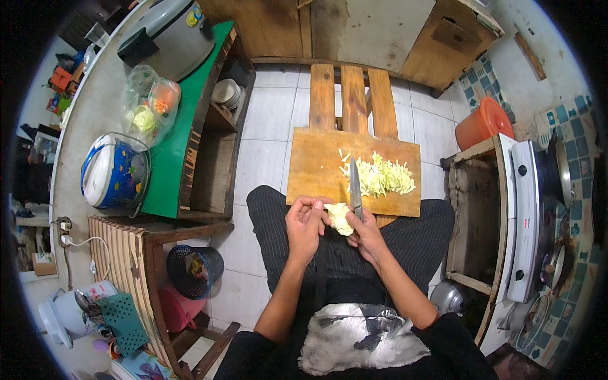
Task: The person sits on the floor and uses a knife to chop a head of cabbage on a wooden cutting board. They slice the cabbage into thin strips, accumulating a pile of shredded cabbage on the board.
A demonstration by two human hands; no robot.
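Between my two hands, over my lap, is a pale yellow-green piece of cabbage (pixel 339 219). The fingers of my left hand (pixel 305 223) touch its left edge. My right hand (pixel 365 232) grips its right side with the thumb and also holds a kitchen knife (pixel 355 183), whose blade points away from me. The handle is mostly hidden in the palm. Beyond my hands lies a wooden cutting board (pixel 313 156), its near edge by my knees. A heap of shredded cabbage (pixel 380 175) covers its right half, partly behind the blade.
The board's far side overlaps a slatted wooden bench (pixel 354 99). On the left, a green-topped shelf (pixel 164 185) bears a plastic bag of vegetables (pixel 152 107) and a rice cooker (pixel 175 42). A gas stove (pixel 525 223) stands at right, near an orange bucket (pixel 482 123).
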